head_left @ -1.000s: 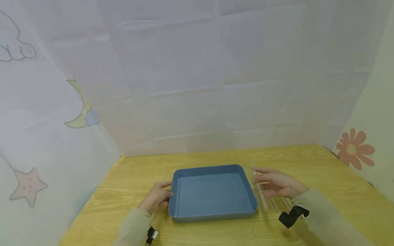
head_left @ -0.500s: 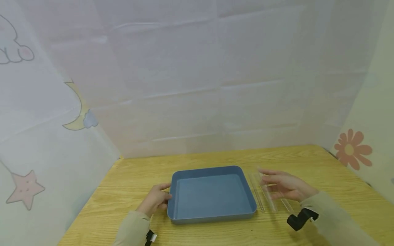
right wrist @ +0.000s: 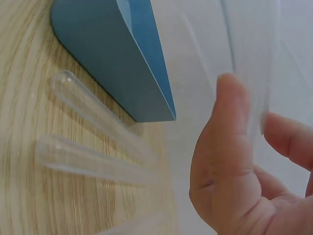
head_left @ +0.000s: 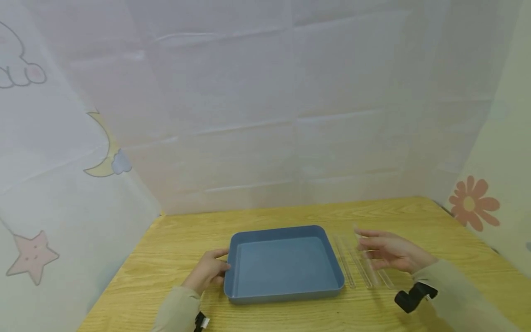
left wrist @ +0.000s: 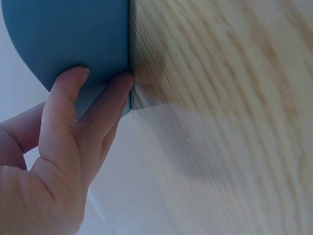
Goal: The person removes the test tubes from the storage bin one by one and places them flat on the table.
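Observation:
My left hand [head_left: 209,269] touches the left side of a blue rectangular tray [head_left: 286,265]. In the left wrist view its fingers [left wrist: 63,103] lie fairly straight against the tray's outer wall [left wrist: 73,34]. To the tray's right, my right hand [head_left: 392,251] pinches a clear test tube [right wrist: 252,58] between thumb and fingers. This tube slants above the table and looks blurred. Under and beside the hand lie three more clear tubes; the right wrist view shows the rounded ends of one tube [right wrist: 93,107] near the tray and a second tube [right wrist: 93,159] beside it.
The wooden table [head_left: 199,226] bears the tray near its middle. Behind it hangs a pale sheet [head_left: 249,138], and patterned sheets with a star [head_left: 33,256] and a flower [head_left: 473,203] close in both sides. Black straps with small devices [head_left: 415,297] sit on the wrists.
My right hand has moved rightward, away from the tray, with the test tube in it. The tubes lying beside the tray have come into clearer sight. My left hand has stayed at the tray.

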Action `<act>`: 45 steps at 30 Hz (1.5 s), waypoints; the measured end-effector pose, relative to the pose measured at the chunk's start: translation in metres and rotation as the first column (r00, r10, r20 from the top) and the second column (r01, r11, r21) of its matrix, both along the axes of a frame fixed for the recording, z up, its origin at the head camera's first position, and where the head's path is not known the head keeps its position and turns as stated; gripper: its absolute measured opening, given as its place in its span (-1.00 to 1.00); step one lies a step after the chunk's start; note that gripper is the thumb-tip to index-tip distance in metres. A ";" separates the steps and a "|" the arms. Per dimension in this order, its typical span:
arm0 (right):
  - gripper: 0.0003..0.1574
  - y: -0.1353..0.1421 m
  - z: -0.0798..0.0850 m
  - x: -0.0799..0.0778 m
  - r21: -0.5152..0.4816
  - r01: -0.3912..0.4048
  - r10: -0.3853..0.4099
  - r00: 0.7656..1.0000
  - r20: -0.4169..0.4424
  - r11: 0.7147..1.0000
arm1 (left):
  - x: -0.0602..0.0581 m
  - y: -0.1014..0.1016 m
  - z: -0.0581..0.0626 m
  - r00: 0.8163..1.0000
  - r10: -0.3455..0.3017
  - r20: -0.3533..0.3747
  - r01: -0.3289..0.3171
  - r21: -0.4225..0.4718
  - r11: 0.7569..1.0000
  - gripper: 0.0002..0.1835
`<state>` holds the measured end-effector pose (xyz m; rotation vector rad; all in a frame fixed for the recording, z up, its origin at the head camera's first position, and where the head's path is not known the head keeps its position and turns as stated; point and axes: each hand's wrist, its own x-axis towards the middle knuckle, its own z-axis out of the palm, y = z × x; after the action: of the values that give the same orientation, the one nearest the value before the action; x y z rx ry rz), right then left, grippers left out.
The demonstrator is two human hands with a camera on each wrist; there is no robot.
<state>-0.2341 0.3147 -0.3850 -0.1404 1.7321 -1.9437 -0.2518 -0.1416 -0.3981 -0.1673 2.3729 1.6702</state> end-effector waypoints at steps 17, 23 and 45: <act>-0.11 0.021 -0.001 0.003 0.053 0.016 -0.015 1.000 -0.023 0.998 | -0.001 0.000 -0.001 1.000 -0.009 0.003 0.009 0.034 0.999 -0.43; -0.25 0.030 -0.004 0.005 0.041 0.030 -0.030 1.000 -0.004 0.999 | -0.001 0.000 -0.002 1.000 -0.006 0.001 0.006 0.034 0.999 -0.44; -0.63 0.067 -0.020 -0.005 0.070 0.018 -0.018 1.000 -0.001 0.997 | 0.001 0.002 -0.002 1.000 0.008 0.001 -0.008 0.047 0.999 -0.45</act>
<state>-0.2390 0.3821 -0.4052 -0.1004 1.8044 -1.8930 -0.2511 -0.1401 -0.3996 -0.1701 2.3334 1.7270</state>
